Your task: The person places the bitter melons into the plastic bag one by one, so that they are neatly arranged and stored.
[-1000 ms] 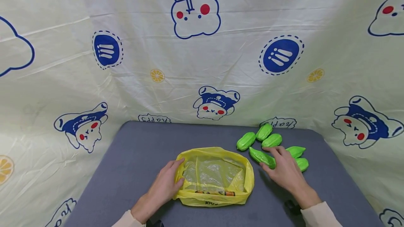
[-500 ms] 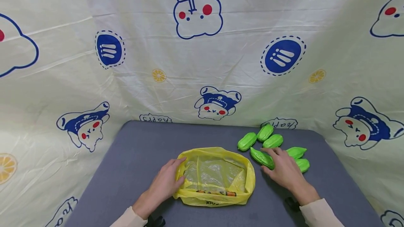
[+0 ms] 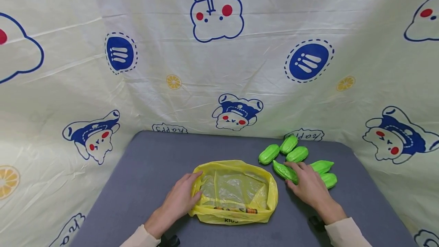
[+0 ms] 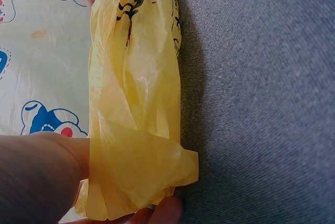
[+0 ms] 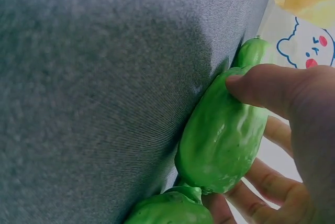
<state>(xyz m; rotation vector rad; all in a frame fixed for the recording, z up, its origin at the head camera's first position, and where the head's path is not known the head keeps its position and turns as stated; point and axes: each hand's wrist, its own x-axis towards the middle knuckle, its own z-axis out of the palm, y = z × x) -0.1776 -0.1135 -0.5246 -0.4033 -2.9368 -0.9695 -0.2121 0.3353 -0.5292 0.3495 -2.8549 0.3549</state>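
Observation:
A yellow plastic bag (image 3: pixel 205 216) stands with its mouth open in the middle of the grey table, black and orange print on its front. My left hand (image 3: pixel 180 197) grips the bag's left side, thumb inside the rim and fingers outside; in the left wrist view the bag's side (image 4: pixel 136 98) covers much of those fingers. My right hand (image 3: pixel 308 186) holds a green ribbed gourd (image 3: pixel 284 171) right of the bag. In the right wrist view my thumb lies on the near side of this gourd (image 5: pixel 220 135), with my fingers around its far side.
Three more green gourds (image 3: pixel 269 154) lie behind the held one. Two others (image 3: pixel 329 180) lie to the right, partly behind my right hand. The grey table (image 3: pixel 151 163) meets a pale printed sheet (image 3: pixel 178 109) hung along its back and sides.
The whole head view has shifted slightly right. My right hand has stayed at the gourd, its thumb edging closer to it, and my left hand remains on the bag.

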